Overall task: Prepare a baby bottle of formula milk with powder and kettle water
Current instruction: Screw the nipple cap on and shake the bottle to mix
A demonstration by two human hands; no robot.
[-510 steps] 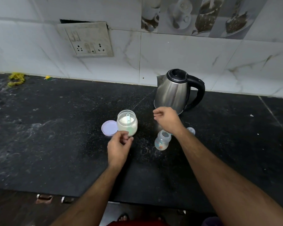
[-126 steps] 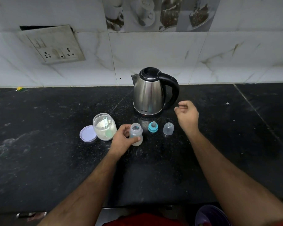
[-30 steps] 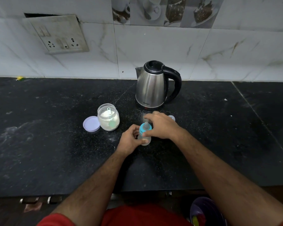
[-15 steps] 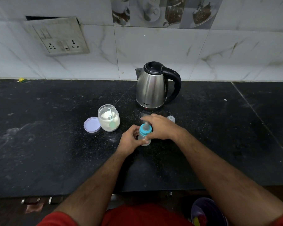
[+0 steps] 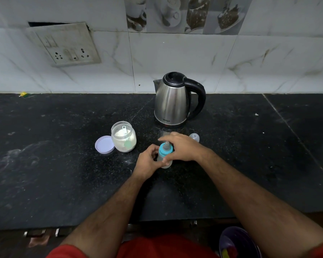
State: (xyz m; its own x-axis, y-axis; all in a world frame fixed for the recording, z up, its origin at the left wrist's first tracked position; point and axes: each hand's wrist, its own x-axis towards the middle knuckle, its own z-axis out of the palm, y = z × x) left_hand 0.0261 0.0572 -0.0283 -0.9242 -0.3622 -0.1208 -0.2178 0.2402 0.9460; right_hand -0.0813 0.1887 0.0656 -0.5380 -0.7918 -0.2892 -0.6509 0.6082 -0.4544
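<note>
A small clear baby bottle (image 5: pixel 166 164) stands upright on the black counter (image 5: pixel 63 174), holding pale liquid. My left hand (image 5: pixel 147 162) grips its body from the left. My right hand (image 5: pixel 183 148) wraps the blue teat ring (image 5: pixel 164 149) on its neck, with the teat sticking up. The steel kettle (image 5: pixel 172 101) with a black handle stands behind, lid shut. An open jar of white powder (image 5: pixel 123 139) with a scoop inside sits to the left.
The jar's lilac lid (image 5: pixel 104 144) lies flat beside the jar. A clear bottle cap (image 5: pixel 194 137) stands just behind my right hand. A socket plate (image 5: pixel 67 45) hangs on the tiled wall. A purple bowl (image 5: pixel 237 243) sits below the counter's front edge.
Seconds ago the blue teat ring stood on the counter and the bottle was open; now the ring sits on the bottle under my right hand. Over the last second both hands barely shifted.
</note>
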